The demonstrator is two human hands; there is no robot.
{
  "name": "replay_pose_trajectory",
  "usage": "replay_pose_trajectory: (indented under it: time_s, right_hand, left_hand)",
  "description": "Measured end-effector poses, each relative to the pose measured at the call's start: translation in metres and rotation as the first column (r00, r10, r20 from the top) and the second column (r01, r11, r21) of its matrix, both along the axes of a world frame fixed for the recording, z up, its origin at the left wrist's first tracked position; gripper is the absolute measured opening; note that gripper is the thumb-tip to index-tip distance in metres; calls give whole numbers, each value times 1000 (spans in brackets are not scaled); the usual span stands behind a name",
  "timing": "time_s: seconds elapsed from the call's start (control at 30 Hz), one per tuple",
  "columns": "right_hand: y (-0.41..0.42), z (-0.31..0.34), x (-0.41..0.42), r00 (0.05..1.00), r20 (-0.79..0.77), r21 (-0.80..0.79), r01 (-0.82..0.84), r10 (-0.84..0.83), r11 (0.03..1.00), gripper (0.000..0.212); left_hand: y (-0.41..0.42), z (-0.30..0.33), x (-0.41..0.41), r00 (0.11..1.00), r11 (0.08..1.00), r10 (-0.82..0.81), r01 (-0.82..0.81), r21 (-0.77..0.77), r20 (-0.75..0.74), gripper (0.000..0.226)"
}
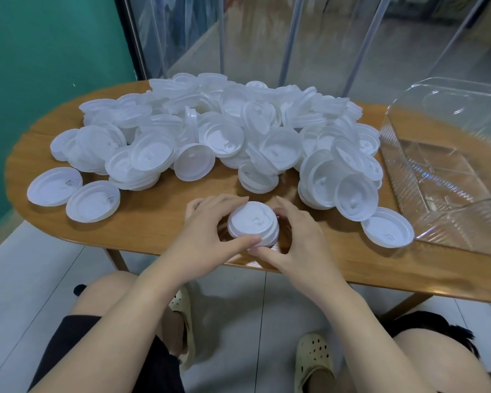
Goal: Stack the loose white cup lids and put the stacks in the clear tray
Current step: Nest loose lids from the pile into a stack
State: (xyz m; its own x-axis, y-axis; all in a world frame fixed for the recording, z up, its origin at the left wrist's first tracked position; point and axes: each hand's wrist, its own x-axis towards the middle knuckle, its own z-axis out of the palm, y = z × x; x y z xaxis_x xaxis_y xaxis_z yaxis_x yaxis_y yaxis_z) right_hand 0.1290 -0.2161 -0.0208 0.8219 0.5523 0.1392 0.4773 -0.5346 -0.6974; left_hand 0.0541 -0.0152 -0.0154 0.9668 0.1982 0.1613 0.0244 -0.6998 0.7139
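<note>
A short stack of white cup lids (253, 222) stands on the wooden table (153, 222) near its front edge. My left hand (207, 234) grips the stack from the left, thumb along its near side. My right hand (292, 236) grips it from the right, fingers curled round the far side. A big heap of loose white lids (210, 131) covers the middle and back of the table. The clear tray (442, 177) sits at the right end with nothing in it.
Two single lids (54, 186) (92, 201) lie at the front left, and another lid (387, 226) rests against the tray's near corner. A teal wall stands to the left and glass panels behind. My knees and sandals show under the table edge.
</note>
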Motion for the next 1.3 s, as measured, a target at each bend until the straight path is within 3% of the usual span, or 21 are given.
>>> replay_pose_trajectory:
  time_s: [0.27,0.47,0.77,0.93,1.17,1.3]
  right_hand:
    - [0,-3,3,1000,-16,9,-27,27,1000,98]
    - [1,0,1,997,57,9,-56,56,998,73]
    - [2,2,-1,992,98,6,-77,76,997,60]
    - [-5,2,4,996,58,-1,-61,61,998,59]
    - [-30,-1,10,998,51,23,31,-32,999,59]
    - [-30,-1,13,998,54,8,23,-24,1000,62]
  left_hand:
    - [-2,-3,4,999,999,-24,23,29,45,78]
    - [-1,-2,5,999,999,-33,32,40,35,71]
    - [1,-3,4,999,998,-42,40,51,32,70]
    - [14,4,23,989,997,-55,45,69,137,42]
    - [18,4,80,983,942,-48,-15,335,180,35]
    - [16,4,82,978,937,-55,-19,349,200,16]
